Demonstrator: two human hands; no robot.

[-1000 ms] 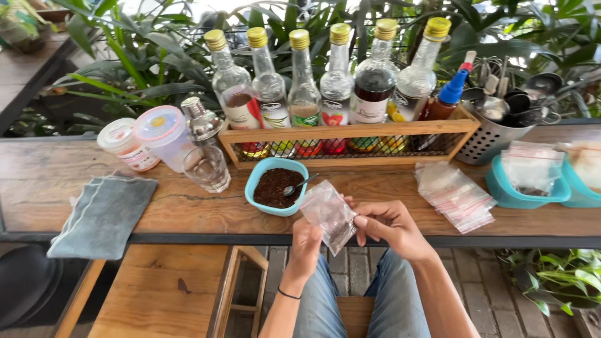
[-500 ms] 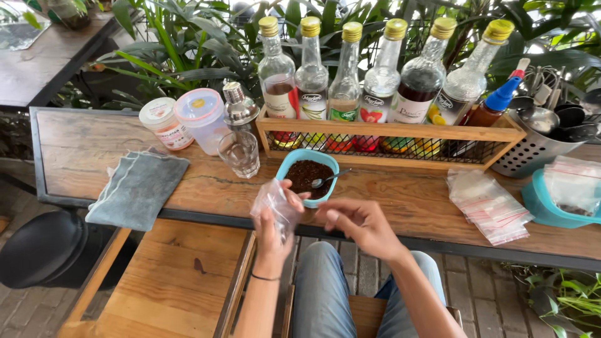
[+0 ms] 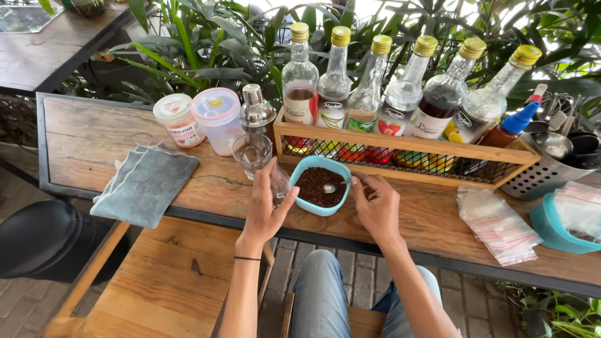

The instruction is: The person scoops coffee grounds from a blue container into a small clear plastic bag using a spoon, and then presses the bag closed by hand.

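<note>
Wood counter spans the view, a grey cloth lying on it at 9 o'clock from the hands. Behind the hands, at 12 o'clock, a wooden rack holds a row of glass bottles with gold caps. At 3 o'clock from the rack stands a metal caddy of utensils, and below it a stack of clear bags lies flat. Two lidded tubs and a metal shaker sit at 10 o'clock, with a glass just in front of the shaker.

Teal bowl of dark grounds sits between the two hands. Left hand, at 9 o'clock from the bowl, is closed loosely around a clear bag held upright beside the rim. Right hand, at 3 o'clock, pinches the handle of a spoon whose head rests in the grounds.
</note>
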